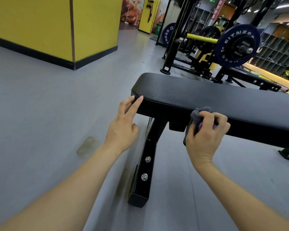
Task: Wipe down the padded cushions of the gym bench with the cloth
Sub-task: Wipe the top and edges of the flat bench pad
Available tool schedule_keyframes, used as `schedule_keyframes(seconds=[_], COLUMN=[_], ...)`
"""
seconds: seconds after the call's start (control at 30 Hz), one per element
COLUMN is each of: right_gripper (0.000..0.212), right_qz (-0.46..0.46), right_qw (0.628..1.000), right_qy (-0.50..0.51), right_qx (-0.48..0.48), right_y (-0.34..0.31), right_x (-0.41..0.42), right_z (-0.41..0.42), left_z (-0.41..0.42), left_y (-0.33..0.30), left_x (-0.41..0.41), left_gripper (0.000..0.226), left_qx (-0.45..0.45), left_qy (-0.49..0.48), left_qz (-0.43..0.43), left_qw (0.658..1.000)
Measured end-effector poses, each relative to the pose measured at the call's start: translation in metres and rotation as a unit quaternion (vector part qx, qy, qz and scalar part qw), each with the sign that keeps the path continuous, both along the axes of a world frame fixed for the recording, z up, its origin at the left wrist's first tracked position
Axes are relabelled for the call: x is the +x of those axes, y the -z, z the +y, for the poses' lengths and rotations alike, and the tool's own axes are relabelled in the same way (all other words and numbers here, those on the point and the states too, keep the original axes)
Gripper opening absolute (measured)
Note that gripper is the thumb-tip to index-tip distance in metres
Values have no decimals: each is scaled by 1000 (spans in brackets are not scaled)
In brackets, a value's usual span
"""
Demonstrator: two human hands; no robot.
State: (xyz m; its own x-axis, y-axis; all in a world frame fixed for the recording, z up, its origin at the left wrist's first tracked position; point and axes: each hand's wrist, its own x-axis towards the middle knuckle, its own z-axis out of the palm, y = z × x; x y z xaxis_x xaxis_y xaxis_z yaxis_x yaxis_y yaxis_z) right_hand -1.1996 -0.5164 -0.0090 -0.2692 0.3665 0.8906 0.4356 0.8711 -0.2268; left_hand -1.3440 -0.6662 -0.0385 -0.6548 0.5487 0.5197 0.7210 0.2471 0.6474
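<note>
A flat gym bench with a black padded cushion (207, 95) runs from the centre to the right edge. My left hand (123, 124) reaches its near left corner, two straight fingertips touching the cushion's edge. My right hand (207, 132) grips a bunched grey and purple cloth (194, 115) against the cushion's near side, below the top seam. Most of the cloth is hidden under my fingers.
The bench's black steel leg (145, 165) with two bolts stands on the grey floor between my arms. A squat rack with a loaded barbell plate (237, 45) stands behind the bench. A yellow pillar (74, 27) rises at the far left.
</note>
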Motion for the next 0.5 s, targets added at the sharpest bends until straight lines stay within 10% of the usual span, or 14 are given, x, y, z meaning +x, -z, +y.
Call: schedule_keyframes(seconds=[0.5], right_gripper=[33], right_qz=[-39], right_qw=[995], right_qy=[-63], right_qx=[62], right_y=[28], right_x=[-117], right_z=[-68], left_z=[-23], left_y=[24], left_x=[-30], left_gripper=[69], left_qx=[72], left_qy=[4], left_qz=[-116], left_qw=[991])
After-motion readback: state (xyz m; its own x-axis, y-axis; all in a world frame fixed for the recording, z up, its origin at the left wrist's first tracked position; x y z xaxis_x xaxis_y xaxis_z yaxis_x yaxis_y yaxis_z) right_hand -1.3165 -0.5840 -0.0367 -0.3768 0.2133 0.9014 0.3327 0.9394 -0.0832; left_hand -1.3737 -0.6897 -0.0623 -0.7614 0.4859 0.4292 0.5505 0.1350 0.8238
